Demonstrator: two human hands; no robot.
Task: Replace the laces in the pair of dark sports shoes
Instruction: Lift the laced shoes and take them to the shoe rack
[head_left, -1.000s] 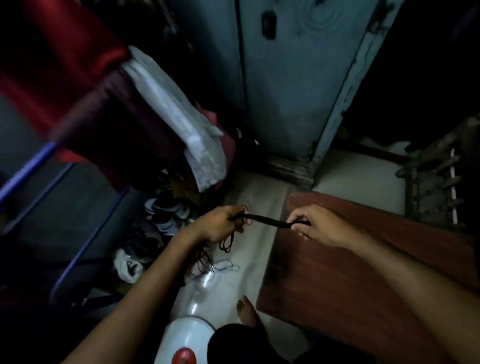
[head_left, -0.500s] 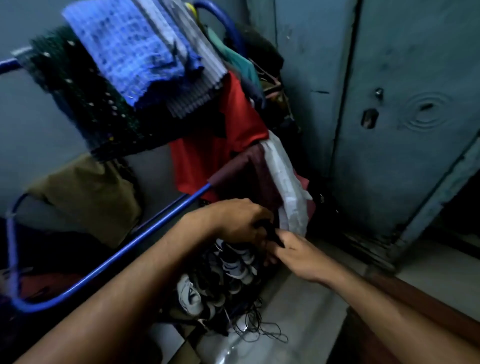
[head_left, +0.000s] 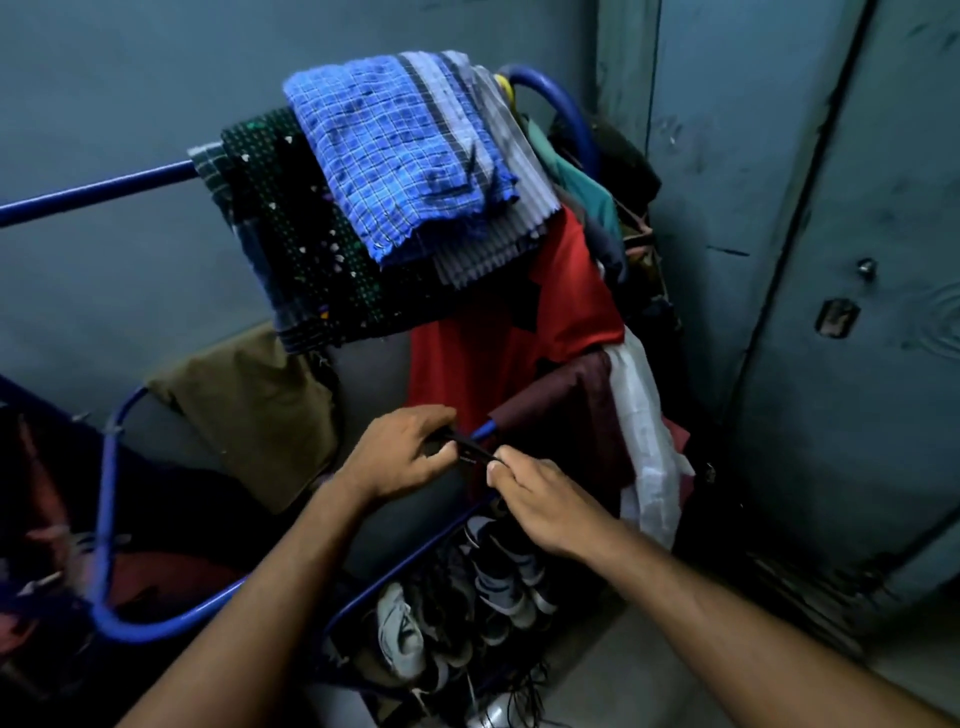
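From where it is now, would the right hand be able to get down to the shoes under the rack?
Probably not straight away. The right hand and the left hand both pinch the black lace. The shoes lie directly below, behind the blue rack bar. Once it lets go, the way down looks open.

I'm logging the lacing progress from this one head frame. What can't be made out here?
- Black lace: only a short stretch shows between the left hand and right hand; the fingers hide its ends.
- Shoes under the blue rack: dim, piled, the right forearm hides some; the dark pair can't be picked out.
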